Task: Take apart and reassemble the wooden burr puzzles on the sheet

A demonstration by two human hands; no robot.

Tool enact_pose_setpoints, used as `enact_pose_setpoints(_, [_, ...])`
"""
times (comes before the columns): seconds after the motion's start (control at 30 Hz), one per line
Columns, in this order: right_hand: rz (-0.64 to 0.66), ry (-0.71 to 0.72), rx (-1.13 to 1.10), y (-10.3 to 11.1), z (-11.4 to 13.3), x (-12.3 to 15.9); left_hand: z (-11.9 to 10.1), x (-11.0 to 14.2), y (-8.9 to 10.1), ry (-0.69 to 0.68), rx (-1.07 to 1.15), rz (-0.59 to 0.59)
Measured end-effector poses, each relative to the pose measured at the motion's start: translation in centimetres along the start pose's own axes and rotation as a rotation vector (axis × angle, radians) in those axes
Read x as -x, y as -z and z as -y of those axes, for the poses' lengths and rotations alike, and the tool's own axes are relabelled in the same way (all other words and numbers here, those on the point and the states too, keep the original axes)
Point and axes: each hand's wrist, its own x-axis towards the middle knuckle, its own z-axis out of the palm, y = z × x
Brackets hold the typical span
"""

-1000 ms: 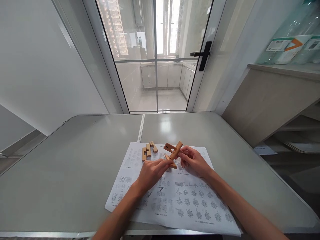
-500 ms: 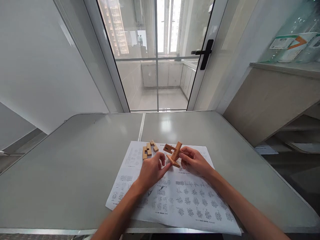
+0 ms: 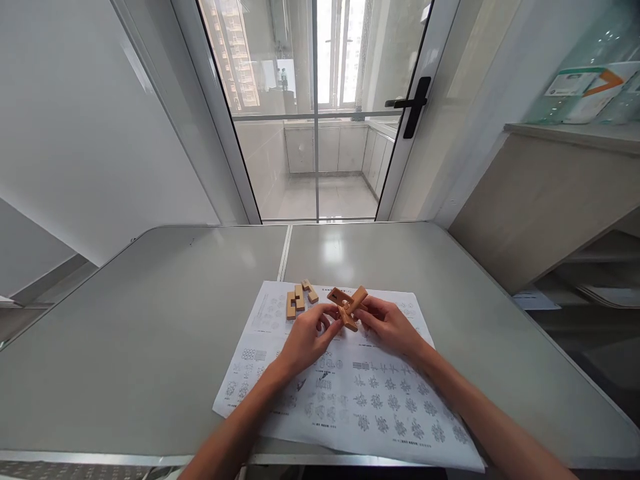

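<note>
Between my two hands are several notched wooden puzzle pieces (image 3: 357, 299), crossing one another just above a printed sheet. My left hand (image 3: 309, 335) pinches the near piece (image 3: 348, 319) with thumb and forefinger. On the other side, my right hand (image 3: 389, 325) grips the crossing pieces with its fingertips, which partly hide them. Beyond my left hand, loose notched wooden pieces (image 3: 299, 298) lie on the sheet's upper left part. The white instruction sheet (image 3: 400, 423) under my forearms carries rows of small printed diagrams.
The sheet rests on a grey table (image 3: 150, 333) with a metal front edge. A glass door with a black handle (image 3: 413, 105) stands behind the table. To the right is a wooden shelf unit (image 3: 545, 193) with clear plastic bottles (image 3: 595, 90) on top.
My left fingers have closed onto the near piece, which has turned and come closer to the crossing pieces. My right fingers have shifted slightly around them.
</note>
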Motion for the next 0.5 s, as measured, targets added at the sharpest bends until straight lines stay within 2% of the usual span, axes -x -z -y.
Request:
enact_pose_setpoints(0.3, [0.064,0.017,0.148,-0.5,0.1,0.4,0.8,-0.1,-0.1,0.055,0.058,-0.045])
enact_pose_setpoints(0.5, [0.125,0.025,0.144,-0.1,0.9,0.5,0.7,-0.2,0.0,0.006,0.030,-0.045])
